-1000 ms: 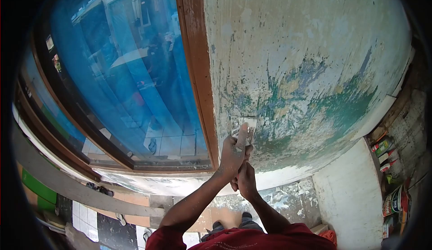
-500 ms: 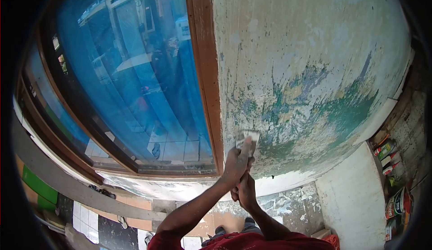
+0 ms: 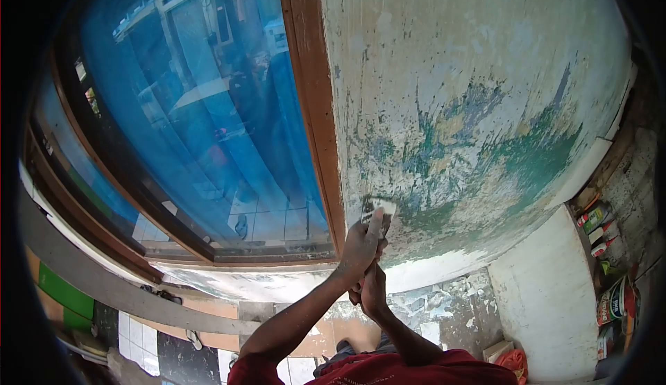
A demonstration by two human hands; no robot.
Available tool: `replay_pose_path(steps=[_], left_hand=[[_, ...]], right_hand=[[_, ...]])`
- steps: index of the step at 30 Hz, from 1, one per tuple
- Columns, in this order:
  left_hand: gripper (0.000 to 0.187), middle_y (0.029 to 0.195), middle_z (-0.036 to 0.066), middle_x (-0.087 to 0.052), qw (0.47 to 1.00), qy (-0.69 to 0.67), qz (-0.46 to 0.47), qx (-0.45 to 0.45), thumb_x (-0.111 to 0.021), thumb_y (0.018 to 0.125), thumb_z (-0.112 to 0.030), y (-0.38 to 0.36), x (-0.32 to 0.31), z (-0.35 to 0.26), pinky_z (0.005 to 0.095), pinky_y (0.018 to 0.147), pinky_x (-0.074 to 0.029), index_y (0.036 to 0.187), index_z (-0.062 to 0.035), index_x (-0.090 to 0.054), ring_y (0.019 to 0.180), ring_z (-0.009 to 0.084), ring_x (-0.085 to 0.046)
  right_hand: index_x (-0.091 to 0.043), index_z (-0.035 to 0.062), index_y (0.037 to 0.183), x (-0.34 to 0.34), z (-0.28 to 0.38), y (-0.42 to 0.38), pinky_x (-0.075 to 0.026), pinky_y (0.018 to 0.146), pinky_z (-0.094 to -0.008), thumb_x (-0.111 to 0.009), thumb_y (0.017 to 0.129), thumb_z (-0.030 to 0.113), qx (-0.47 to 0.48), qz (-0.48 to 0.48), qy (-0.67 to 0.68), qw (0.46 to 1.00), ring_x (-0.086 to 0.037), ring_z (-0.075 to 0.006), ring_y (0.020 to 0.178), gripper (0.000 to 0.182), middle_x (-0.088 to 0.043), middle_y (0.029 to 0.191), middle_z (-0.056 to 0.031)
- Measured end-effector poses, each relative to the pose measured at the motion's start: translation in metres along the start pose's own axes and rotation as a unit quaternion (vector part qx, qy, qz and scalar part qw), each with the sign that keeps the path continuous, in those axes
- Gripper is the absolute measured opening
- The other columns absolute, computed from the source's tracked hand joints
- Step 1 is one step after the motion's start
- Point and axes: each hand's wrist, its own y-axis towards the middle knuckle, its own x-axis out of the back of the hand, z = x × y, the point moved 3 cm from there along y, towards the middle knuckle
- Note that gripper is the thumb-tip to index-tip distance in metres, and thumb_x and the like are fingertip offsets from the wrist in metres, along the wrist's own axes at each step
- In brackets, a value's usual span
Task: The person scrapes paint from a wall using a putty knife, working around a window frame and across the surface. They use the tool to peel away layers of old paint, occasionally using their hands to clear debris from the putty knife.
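Observation:
Both of my hands are wrapped round one scraper (image 3: 387,209). Its flat, pale-smeared blade lies against the peeling wall (image 3: 458,177), close to the brown window frame (image 3: 313,118). My left hand (image 3: 361,245) is the upper one, with a dusty finger stretched along the blade and the rest closed. Below it, my right hand (image 3: 372,292) grips the lower end of the handle, which the fingers mostly hide. Around the blade the wall shows white, green and bluish patches of worn paint.
Left of the frame is a window pane (image 3: 201,107) with blue behind it. Paint flakes litter the floor (image 3: 451,309) below. At the right, a low white ledge (image 3: 544,281) stands beside several bottles and a paint can (image 3: 612,305). A grey curved ledge (image 3: 139,298) runs along the lower left.
The scraper and both hands have shifted slightly left and up along the wall. The view has moved a little too. The grip is the same.

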Motion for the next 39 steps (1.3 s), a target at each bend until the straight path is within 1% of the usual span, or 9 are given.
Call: replay_pose_path(steps=[6,8,11,14,20,27,33,37,39], left_hand=[[0.051,0.048,0.001,-0.045,0.995,0.071,-0.010,-0.072,-0.049,0.091,-0.047,0.016,-0.004,-0.025,0.0243,0.038,-0.032,0.064,-0.0037,-0.051,0.041,0.0075,-0.045],[0.053,0.048,0.002,-0.047,0.989,0.096,-0.049,-0.101,-0.048,0.091,-0.048,0.011,-0.009,-0.027,0.0248,0.037,-0.032,0.059,-0.0054,-0.049,0.041,0.0083,-0.046],[0.055,0.048,0.002,-0.046,0.997,0.039,-0.058,0.034,-0.047,0.090,-0.051,0.006,0.000,0.032,0.0243,0.037,-0.033,0.058,-0.0065,-0.048,0.040,0.0087,-0.044],[0.054,0.049,0.001,-0.044,0.993,-0.083,-0.035,0.076,-0.047,0.090,-0.053,0.011,0.002,0.078,0.0238,0.037,-0.032,0.060,-0.0079,-0.048,0.040,0.0094,-0.042],[0.046,0.055,0.002,-0.048,0.979,-0.187,-0.017,0.075,-0.048,0.089,-0.052,0.019,-0.015,0.069,0.0235,0.041,-0.035,0.076,-0.0079,-0.052,0.044,0.0105,-0.044],[0.052,0.057,0.004,-0.052,0.969,-0.243,0.008,0.048,-0.043,0.091,-0.055,0.020,-0.035,0.051,0.0239,0.044,-0.037,0.075,-0.0067,-0.054,0.046,0.0111,-0.046],[0.053,0.062,0.005,-0.056,0.958,-0.278,0.016,0.069,-0.037,0.092,-0.056,0.023,-0.038,0.094,0.0249,0.049,-0.041,0.078,-0.0076,-0.054,0.052,0.0123,-0.051],[0.056,0.059,0.005,-0.054,0.944,-0.313,0.019,0.107,-0.034,0.091,-0.058,0.015,-0.037,0.132,0.0258,0.047,-0.040,0.074,-0.0085,-0.054,0.051,0.0145,-0.051],[0.057,0.057,0.005,-0.052,0.941,-0.323,0.006,0.102,-0.033,0.091,-0.059,0.012,-0.039,0.147,0.0259,0.044,-0.039,0.072,-0.0088,-0.052,0.049,0.0153,-0.051]], right_hand=[[-0.040,0.0093,0.072,0.009,0.016,0.028,-0.026,0.030,-0.0256,-0.026,0.097,0.047,0.079,0.040,-0.004,0.996,-0.030,-0.0105,0.032,0.048,-0.032,0.048,0.0000],[-0.040,0.0092,0.071,0.017,0.001,0.020,-0.026,0.030,-0.0260,-0.026,0.097,0.048,0.029,0.006,0.015,0.999,-0.030,-0.0109,0.032,0.049,-0.031,0.047,0.0001],[-0.040,0.0111,0.070,0.044,-0.042,0.009,-0.024,0.030,-0.0264,-0.027,0.098,0.047,-0.019,-0.023,-0.019,0.999,-0.030,-0.0104,0.031,0.047,-0.031,0.047,0.0014],[-0.044,0.0080,0.075,0.059,-0.045,-0.001,-0.028,0.034,-0.0240,-0.028,0.099,0.039,-0.042,-0.010,-0.083,0.996,-0.034,-0.0077,0.035,0.043,-0.037,0.049,0.0022],[-0.044,0.0076,0.073,0.085,-0.025,0.008,-0.029,0.037,-0.0237,-0.030,0.100,0.033,-0.045,0.007,-0.173,0.984,-0.037,-0.0075,0.039,0.039,-0.040,0.052,0.0013],[-0.039,0.0087,0.070,0.104,0.010,0.013,-0.029,0.038,-0.0234,-0.031,0.099,0.037,-0.044,0.047,-0.207,0.976,-0.035,-0.0075,0.038,0.042,-0.037,0.052,0.0021],[-0.042,0.0079,0.072,0.126,0.000,0.006,-0.028,0.037,-0.0234,-0.033,0.099,0.037,-0.005,0.056,-0.265,0.963,-0.033,-0.0068,0.037,0.041,-0.036,0.050,0.0024],[-0.045,0.0072,0.073,0.148,-0.024,-0.005,-0.028,0.037,-0.0231,-0.034,0.099,0.038,-0.107,0.057,-0.279,0.953,-0.036,-0.0055,0.037,0.041,-0.040,0.050,0.0016],[-0.050,0.0048,0.080,0.156,-0.031,-0.009,-0.034,0.040,-0.0259,-0.035,0.098,0.035,-0.121,0.044,-0.305,0.944,-0.042,-0.0101,0.039,0.039,-0.045,0.052,-0.0006]])
